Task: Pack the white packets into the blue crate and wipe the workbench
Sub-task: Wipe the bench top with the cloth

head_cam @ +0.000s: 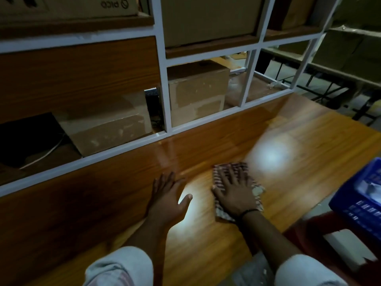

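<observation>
Apparently packets [370, 187] sit in the crate [358, 205] right of the flat right hand [234, 191] pressing a cloth [218, 178]; left hand [169, 198] spread on the table [206, 244], wiping underway.

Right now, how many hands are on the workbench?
2. The left hand lies flat on the bare wood of the workbench. The right hand presses flat on the patterned cloth just beside it. Neither is hidden.
</observation>
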Available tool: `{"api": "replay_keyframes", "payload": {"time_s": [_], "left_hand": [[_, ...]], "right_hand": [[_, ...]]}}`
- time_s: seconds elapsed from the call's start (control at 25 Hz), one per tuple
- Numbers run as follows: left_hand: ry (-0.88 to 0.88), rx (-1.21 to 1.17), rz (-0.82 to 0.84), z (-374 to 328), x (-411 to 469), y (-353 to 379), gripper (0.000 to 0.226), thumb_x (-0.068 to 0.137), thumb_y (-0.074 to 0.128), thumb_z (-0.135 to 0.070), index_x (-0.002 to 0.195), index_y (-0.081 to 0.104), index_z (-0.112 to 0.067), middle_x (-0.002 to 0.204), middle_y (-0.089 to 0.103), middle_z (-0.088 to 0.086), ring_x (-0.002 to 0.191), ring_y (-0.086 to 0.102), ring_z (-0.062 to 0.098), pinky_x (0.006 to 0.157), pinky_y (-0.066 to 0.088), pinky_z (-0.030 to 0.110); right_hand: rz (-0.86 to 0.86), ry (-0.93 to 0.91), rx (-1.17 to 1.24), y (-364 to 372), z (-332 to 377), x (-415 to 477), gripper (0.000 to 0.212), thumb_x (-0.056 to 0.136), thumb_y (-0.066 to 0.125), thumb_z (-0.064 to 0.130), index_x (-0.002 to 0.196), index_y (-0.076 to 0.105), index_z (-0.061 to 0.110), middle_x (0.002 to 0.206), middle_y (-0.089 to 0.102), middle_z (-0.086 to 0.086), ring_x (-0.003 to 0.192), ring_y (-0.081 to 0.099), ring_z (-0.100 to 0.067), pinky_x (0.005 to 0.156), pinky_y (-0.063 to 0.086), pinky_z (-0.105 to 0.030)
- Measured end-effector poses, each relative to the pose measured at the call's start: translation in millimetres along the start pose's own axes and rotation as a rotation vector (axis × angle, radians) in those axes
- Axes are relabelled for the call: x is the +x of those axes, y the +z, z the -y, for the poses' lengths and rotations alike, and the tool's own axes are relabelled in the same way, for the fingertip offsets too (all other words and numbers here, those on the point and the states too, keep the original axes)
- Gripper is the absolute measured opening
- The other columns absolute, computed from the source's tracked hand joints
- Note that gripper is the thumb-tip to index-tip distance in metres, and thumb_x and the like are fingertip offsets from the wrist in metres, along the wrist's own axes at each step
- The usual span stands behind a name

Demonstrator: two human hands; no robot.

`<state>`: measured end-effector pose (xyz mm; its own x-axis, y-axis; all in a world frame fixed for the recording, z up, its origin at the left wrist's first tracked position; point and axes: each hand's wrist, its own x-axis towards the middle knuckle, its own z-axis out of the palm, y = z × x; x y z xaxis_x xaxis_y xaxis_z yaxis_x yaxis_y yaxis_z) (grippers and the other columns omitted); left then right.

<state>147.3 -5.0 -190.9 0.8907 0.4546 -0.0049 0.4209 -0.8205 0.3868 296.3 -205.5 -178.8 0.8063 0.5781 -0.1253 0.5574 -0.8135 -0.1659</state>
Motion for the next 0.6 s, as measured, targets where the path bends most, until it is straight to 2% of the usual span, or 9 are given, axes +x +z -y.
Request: {"api": "replay_keyframes", "payload": {"time_s": [0.08,0.16,0.24,0.32,0.4,0.48,0.6], "left_hand": [[-0.001,-0.001,-0.002,-0.3,-0.2,-3.4,0.068,0.091,0.031,-0.079,0.153,0.018,-0.057,0.169,-0.008,-0.022,0.156,-0.018,0.017,0.127,0.0,0.049],[-0.007,0.008,0.003,-1.4,0.7,-4.6,0.067,0.091,0.033,-0.078,0.153,0.018,-0.058,0.168,-0.009,-0.023,0.155,-0.019,0.015,0.127,-0.002,0.046],[-0.025,0.02,0.007,-2.7,0.8,-4.4,0.066,0.091,0.034,-0.078,0.152,0.018,-0.059,0.167,-0.011,-0.025,0.155,-0.02,0.015,0.127,-0.001,0.047],[-0.051,0.026,0.017,-5.3,0.6,-5.4,0.065,0.09,0.035,-0.078,0.151,0.016,-0.061,0.165,-0.016,-0.028,0.154,-0.024,0.015,0.126,-0.001,0.046],[-0.073,0.008,0.032,-8.3,1.1,-9.8,0.065,0.091,0.037,-0.077,0.15,0.015,-0.064,0.163,-0.018,-0.032,0.152,-0.028,0.013,0.124,-0.003,0.042],[-0.083,0.0,0.038,-11.2,-1.2,-12.6,0.064,0.091,0.039,-0.077,0.149,0.013,-0.066,0.162,-0.019,-0.034,0.15,-0.03,0.009,0.122,-0.005,0.039],[-0.088,-0.01,0.043,-14.0,-0.3,-13.3,0.065,0.091,0.039,-0.077,0.149,0.013,-0.066,0.161,-0.021,-0.035,0.149,-0.032,0.009,0.122,-0.004,0.039]], "right_hand": [[0.041,-0.306,-0.048,-0.6,20.8,4.5,0.076,0.091,0.009,0.081,0.157,-0.006,0.045,0.164,-0.017,0.008,0.152,-0.02,-0.029,0.121,-0.013,-0.053],[0.061,-0.452,-0.081,-9.3,8.2,27.5,0.08,0.086,0.001,0.085,0.155,-0.009,0.047,0.165,-0.017,0.008,0.152,-0.02,-0.025,0.122,-0.01,-0.051],[0.04,-0.327,-0.056,-18.7,-19.6,73.4,0.088,0.081,-0.004,0.089,0.156,-0.009,0.045,0.165,-0.017,0.006,0.153,-0.017,-0.028,0.122,-0.01,-0.051],[-0.008,-0.06,-0.022,-29.2,-34.5,120.6,0.087,0.085,0.003,0.086,0.158,-0.006,0.039,0.167,-0.013,0.002,0.153,-0.014,-0.032,0.121,-0.012,-0.052],[-0.013,0.046,-0.009,-32.8,-17.6,156.3,0.085,0.089,0.008,0.083,0.159,-0.005,0.037,0.167,-0.011,-0.001,0.152,-0.014,-0.034,0.119,-0.013,-0.053],[0.009,-0.102,-0.032,-24.0,26.6,168.3,0.081,0.091,0.009,0.079,0.158,-0.01,0.037,0.166,-0.017,0.001,0.151,-0.018,-0.035,0.118,-0.016,-0.053],[0.063,-0.56,-0.106,-4.7,78.2,166.7,0.075,0.094,0.01,0.075,0.155,-0.015,0.041,0.164,-0.023,0.007,0.15,-0.024,-0.028,0.12,-0.015,-0.052]]}}
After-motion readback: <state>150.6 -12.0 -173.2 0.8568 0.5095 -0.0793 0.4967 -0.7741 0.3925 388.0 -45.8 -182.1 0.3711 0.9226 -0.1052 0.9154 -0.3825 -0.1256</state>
